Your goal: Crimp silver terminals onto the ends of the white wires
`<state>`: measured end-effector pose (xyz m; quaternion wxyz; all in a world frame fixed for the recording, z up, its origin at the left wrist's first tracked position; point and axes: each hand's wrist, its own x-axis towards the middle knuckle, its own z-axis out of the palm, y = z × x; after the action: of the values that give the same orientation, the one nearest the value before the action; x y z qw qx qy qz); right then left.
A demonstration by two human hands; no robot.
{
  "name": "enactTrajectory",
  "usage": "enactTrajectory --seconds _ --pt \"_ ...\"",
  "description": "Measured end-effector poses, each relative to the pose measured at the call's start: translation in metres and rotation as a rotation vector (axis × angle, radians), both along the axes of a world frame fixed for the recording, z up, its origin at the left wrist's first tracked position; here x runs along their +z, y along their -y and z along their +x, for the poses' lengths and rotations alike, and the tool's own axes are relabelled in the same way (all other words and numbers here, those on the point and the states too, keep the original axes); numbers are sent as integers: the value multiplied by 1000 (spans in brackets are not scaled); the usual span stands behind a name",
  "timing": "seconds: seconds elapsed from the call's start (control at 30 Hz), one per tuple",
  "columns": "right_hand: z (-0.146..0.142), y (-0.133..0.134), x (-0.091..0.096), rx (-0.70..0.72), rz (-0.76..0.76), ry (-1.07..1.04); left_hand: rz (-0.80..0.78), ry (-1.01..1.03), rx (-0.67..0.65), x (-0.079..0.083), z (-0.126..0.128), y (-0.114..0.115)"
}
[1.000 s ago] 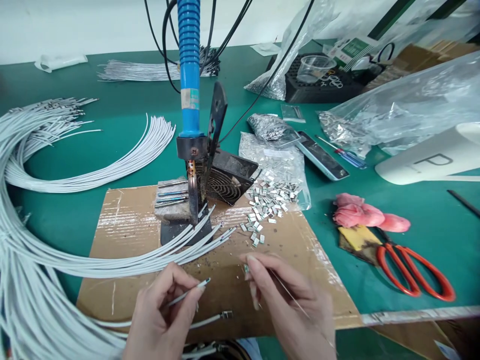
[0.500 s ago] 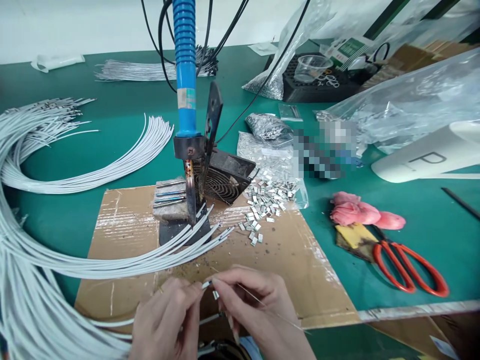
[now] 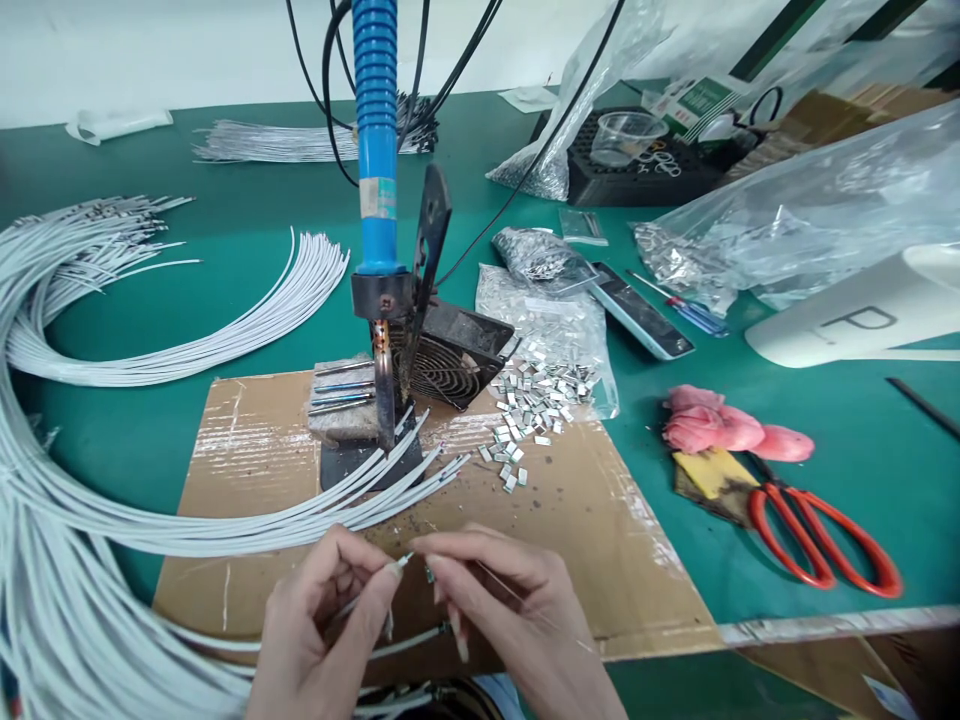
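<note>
My left hand [image 3: 326, 620] is closed, thumb and forefinger pinching the end of a white cable [image 3: 405, 560], whose tip points up and right. Close beside it, my right hand [image 3: 517, 605] is closed on a thin solder wire [image 3: 499, 588] that trails back across the palm. Its fingertips come near the cable tip; whether they touch I cannot tell. A small metal connector piece [image 3: 430, 575] shows below the right thumb tip, partly hidden. Beyond both hands, a soldering iron [image 3: 376, 220] with a blue handle stands tip down in its holder over more cable ends [image 3: 420, 478].
Loose metal connector shells [image 3: 517, 430] lie on the cardboard [image 3: 570, 540], spilling from a plastic bag [image 3: 555, 320]. Bundled white cables [image 3: 82, 500] curve along the left. A small fan [image 3: 450, 355] sits behind the iron. Red-handled scissors [image 3: 825, 540], a phone [image 3: 641, 310] and a screwdriver [image 3: 694, 312] lie right.
My left hand has turned and its fingers have shifted, so the pinched cable tip shows more plainly. The right fingertips have moved slightly left and up. The view has shifted a little.
</note>
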<state>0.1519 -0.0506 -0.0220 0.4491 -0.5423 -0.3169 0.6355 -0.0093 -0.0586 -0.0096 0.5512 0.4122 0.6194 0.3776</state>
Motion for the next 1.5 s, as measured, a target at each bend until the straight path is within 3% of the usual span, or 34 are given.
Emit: enactTrajectory --seconds 0.13,0.37,0.57,0.73,0.87,0.97,1.2,1.33,1.4,1.5 --pt "-7 1 1 76 -15 -90 -55 93 9 8 0 -6" --pt "-15 1 7 -37 -24 -82 -25 122 59 5 6 -5" --pt "-16 2 4 -75 -64 -161 -23 133 19 -2 3 -4" --pt "-6 -1 5 50 -247 -177 -91 76 -31 -2 -5 -2" --pt "-1 -1 10 150 -170 39 -149 33 -87 3 -8 -6" --pt "-3 2 10 131 -103 91 -150 11 -95 6 -6 -12" --pt "-3 3 14 50 -112 70 -98 -66 -5 7 3 -9" --pt "-14 7 11 -81 -142 -10 -55 -122 45 6 10 -4" --pt "-25 11 4 -166 -60 13 -58 -61 68 6 12 -4" --pt "-40 15 -10 -312 351 279 -152 134 109 8 11 -7"
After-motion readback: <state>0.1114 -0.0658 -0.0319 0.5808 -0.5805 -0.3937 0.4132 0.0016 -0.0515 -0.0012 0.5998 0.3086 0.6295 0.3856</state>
